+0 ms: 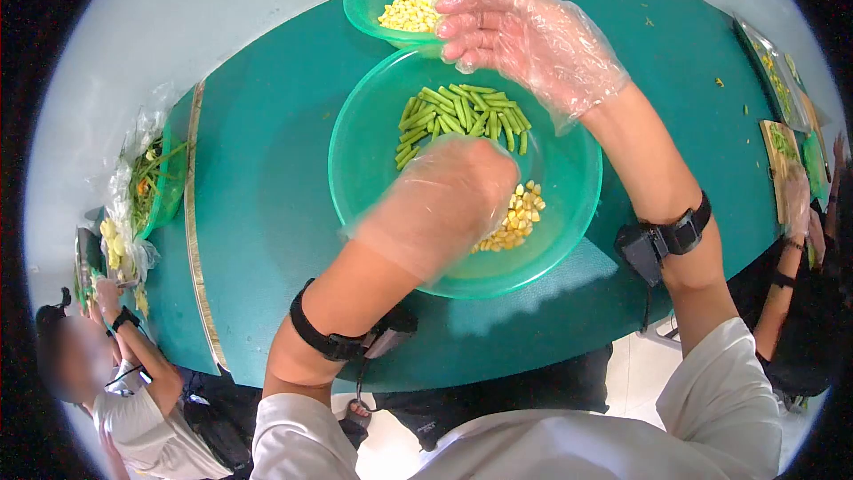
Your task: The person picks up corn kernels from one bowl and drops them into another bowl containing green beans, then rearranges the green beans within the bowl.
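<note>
Cut green beans [462, 111] lie in the upper part of a large green bowl [355, 160], and corn kernels [517, 220] in its lower right part. My left hand [453, 191], in a clear plastic glove, reaches into this bowl between beans and corn; its fingers are hidden from view. Above the bowl's upper right rim is my right hand [511, 31], also gloved, its fingers stretched and slightly apart with nothing in them. Its fingertips are beside a second green bowl [360, 0], which holds pale yellow corn pieces [418, 7].
On the left, a green basket [169, 182] holds plant scraps beside a plastic bag, with a co-worker [151, 418] below. At the right edge are a tray [773, 71], a cutting board [777, 147] and another person's gloved hand [793, 200]. Scraps dot the green table [267, 213].
</note>
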